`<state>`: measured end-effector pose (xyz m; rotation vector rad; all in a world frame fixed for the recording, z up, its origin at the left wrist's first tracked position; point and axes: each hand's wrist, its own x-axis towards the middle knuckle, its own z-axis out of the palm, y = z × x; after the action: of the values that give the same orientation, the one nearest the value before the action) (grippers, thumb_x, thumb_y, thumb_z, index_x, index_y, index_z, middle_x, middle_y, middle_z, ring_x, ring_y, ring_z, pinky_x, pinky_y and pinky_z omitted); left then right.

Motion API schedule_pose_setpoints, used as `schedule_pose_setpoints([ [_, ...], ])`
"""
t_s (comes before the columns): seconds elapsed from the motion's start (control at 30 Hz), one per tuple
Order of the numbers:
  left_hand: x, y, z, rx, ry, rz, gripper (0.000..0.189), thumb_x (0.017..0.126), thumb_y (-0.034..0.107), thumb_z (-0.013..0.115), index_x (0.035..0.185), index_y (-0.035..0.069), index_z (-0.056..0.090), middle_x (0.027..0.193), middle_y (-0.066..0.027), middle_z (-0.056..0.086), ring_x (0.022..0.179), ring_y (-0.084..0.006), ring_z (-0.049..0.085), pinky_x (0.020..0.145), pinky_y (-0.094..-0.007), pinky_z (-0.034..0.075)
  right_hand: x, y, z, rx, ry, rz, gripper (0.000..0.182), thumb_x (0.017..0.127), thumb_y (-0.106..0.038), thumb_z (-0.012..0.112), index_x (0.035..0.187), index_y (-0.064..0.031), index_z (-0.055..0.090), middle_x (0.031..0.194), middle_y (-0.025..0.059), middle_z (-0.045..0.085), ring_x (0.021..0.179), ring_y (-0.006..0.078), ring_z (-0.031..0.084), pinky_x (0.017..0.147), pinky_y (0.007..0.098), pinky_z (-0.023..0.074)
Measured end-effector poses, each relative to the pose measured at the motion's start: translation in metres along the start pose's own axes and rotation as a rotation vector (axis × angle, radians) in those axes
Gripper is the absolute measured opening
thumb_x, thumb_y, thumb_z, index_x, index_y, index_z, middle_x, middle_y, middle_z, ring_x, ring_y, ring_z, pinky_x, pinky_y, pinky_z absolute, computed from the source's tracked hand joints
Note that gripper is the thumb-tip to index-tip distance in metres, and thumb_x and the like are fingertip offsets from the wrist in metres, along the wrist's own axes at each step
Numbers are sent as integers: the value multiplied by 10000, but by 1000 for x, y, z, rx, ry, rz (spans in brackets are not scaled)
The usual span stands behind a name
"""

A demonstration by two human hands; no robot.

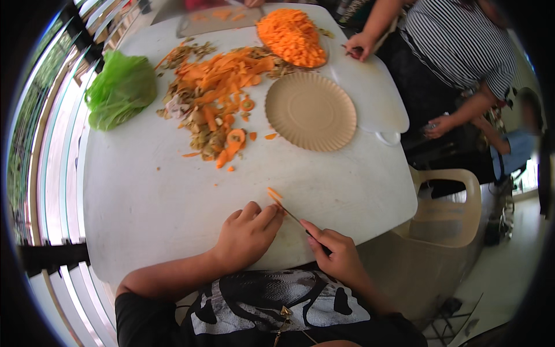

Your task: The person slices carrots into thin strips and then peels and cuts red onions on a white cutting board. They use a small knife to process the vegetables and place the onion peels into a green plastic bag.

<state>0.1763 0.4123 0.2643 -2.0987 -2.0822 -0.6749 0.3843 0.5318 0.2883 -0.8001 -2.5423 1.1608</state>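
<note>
My right hand (340,253) grips the dark handle of a kitchen knife (295,218). Its blade slants up and left to the fingertips of my left hand (247,236). Those fingers press down on a small piece of carrot (282,210) on the white table (173,208); most of the piece is hidden by them. Thin carrot strips (274,194) lie just beyond the blade's tip. Farther off rests a brown paper plate (312,112) with a fluted rim, bare on top.
Peelings (225,73) and carrot scraps are heaped beyond my left hand. A plate heaped with cut carrot (295,37) stands at the back. At left sits a green plastic bag (121,91). Across the right corner, a person in stripes (459,43) stands near a white cutting board (368,95).
</note>
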Motion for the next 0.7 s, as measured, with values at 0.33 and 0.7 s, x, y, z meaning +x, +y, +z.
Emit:
schedule_pose_setpoints([
  [0.33,2,-2,0,11,22,15,370,791,133,672,1153,65,706,1098,16,632,862,-165,598,643,-286,551,2,-1,-2,18,-39,-2,489,979,-115,648,1457,-214,616,658,83,532,551,209,524,578,349,478],
  [0.7,8,-5,1,3,-23,6,225,807,154,753,1028,114,730,1069,25,671,838,-172,621,640,-302,559,7,0,2,69,-6,-18,450,977,-108,664,1422,-170,643,732,125,630,610,226,587,636,331,509],
])
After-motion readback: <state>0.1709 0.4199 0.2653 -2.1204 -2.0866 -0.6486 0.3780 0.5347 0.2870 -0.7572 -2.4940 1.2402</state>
